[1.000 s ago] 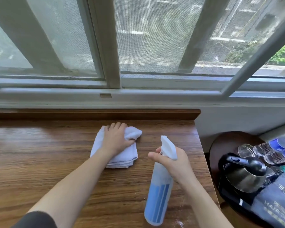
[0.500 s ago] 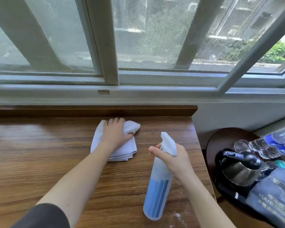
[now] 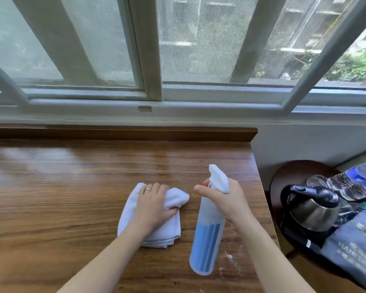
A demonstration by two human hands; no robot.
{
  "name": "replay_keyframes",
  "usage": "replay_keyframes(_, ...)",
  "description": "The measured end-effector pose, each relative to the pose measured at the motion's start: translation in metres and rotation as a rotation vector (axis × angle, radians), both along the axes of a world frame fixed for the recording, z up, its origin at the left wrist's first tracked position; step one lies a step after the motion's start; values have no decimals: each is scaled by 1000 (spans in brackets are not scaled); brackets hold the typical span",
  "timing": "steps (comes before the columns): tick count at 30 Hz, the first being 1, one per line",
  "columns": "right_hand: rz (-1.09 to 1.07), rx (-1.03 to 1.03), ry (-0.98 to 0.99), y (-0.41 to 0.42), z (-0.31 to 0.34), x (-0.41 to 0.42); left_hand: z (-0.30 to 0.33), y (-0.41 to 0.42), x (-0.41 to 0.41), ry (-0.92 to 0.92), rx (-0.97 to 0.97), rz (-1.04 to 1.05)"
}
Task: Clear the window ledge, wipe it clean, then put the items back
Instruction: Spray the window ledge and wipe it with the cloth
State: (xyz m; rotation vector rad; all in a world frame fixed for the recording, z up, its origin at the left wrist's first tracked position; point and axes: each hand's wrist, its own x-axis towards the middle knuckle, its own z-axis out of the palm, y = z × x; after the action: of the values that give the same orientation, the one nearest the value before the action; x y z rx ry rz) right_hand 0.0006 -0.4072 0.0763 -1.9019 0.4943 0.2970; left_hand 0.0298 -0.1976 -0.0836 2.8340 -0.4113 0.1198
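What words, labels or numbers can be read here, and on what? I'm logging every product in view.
"HAIR D", cut off by the frame edge: on the dark bag at the right.
Smaller characters above that print: too blurred to read.
Blue labels on the water bottles: too blurred to read.
Spray bottle: blue stripes only, no text.
Kettle: no text visible.

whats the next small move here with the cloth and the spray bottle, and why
Probably sweep the white cloth right and toward the near edge, over the white specks by the spray bottle. The left hand already grips the cloth flat on the wooden ledge, and the right hand holds the bottle up off it.
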Motion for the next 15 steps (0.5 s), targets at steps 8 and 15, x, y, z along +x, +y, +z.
replay_keyframes(8,-9,2,16,4,-2,-9,1,-3,23,-17,10,-46)
replay_keyframes(15,-64,-4,21,8,-4,-11,5,-9,72,16,56,-30)
